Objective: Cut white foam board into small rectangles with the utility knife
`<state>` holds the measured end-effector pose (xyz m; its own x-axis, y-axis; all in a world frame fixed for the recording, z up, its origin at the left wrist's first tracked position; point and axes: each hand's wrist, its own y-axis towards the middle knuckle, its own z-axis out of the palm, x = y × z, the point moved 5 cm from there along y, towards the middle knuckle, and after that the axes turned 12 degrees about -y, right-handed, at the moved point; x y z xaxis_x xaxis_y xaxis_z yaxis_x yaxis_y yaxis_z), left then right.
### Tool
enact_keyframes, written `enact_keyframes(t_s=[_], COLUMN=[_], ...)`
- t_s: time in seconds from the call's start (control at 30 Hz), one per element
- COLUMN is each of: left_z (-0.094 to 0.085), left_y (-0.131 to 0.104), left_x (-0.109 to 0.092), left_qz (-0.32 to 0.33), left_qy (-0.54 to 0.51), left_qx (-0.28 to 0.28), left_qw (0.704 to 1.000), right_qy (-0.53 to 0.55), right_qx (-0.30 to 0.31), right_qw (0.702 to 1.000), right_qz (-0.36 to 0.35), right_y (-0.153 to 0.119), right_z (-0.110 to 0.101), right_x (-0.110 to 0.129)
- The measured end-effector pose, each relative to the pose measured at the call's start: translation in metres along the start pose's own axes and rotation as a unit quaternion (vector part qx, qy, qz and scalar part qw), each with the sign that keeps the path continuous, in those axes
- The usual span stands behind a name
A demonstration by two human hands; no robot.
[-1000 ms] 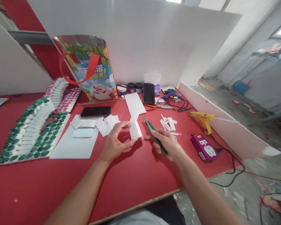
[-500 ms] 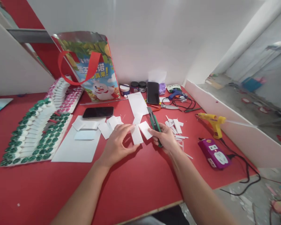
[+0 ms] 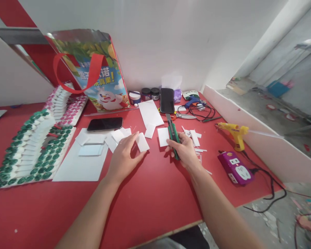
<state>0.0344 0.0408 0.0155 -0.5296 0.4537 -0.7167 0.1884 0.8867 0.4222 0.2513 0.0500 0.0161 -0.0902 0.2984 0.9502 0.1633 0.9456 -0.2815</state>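
Observation:
Between the thumb and fingers of my left hand (image 3: 125, 154) is a small white board piece (image 3: 142, 142), tilted above the red table. My right hand (image 3: 182, 148) is closed round a green utility knife (image 3: 173, 133), its blade pointing away from me. A second white board piece (image 3: 162, 137) sits at the fingertips of that hand, left of the knife; part of it is hidden behind the knife. Beyond my hands, another small white piece (image 3: 150, 131) lies against the near edge of a larger white sheet (image 3: 150, 113).
White offcuts (image 3: 195, 137) lie right of the knife. A yellow glue gun (image 3: 234, 133) and purple power socket (image 3: 236, 168) are at the right. Left are a phone (image 3: 105, 124), white boards (image 3: 80, 169) and a green-dotted model (image 3: 38, 148). A printed bag (image 3: 93, 72) stands behind.
My hands have moved apart. The left has drawn its board piece leftward, away from the piece at my right hand. The view has shifted slightly.

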Motion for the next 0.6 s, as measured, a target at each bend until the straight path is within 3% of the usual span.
enact_keyframes(t_s=[0.17, 0.33, 0.4, 0.47, 0.6], left_z=[-0.003, -0.014, -0.014, -0.006, 0.023], left_y=[0.0, -0.003, -0.004, -0.003, -0.001], left_x=[0.0, -0.002, -0.006, -0.011, -0.012], left_qz=[-0.029, -0.027, -0.011, -0.001, 0.007], left_qy=[-0.065, -0.141, -0.153, -0.133, -0.052], left_qx=[-0.024, -0.129, -0.146, -0.109, 0.046], left_qw=[0.997, 0.981, 0.977, 0.985, 0.998], right_qy=[-0.02, -0.051, -0.055, -0.058, -0.108], right_qx=[0.001, 0.006, 0.02, 0.041, 0.06], right_qw=[1.0, 0.999, 0.998, 0.997, 0.992], right_qz=[-0.004, -0.018, -0.018, -0.015, -0.012], right_y=[0.002, 0.003, 0.002, 0.0, -0.003], right_z=[-0.003, 0.001, 0.006, 0.011, 0.016], right_x=[0.001, -0.001, -0.002, -0.003, -0.006])
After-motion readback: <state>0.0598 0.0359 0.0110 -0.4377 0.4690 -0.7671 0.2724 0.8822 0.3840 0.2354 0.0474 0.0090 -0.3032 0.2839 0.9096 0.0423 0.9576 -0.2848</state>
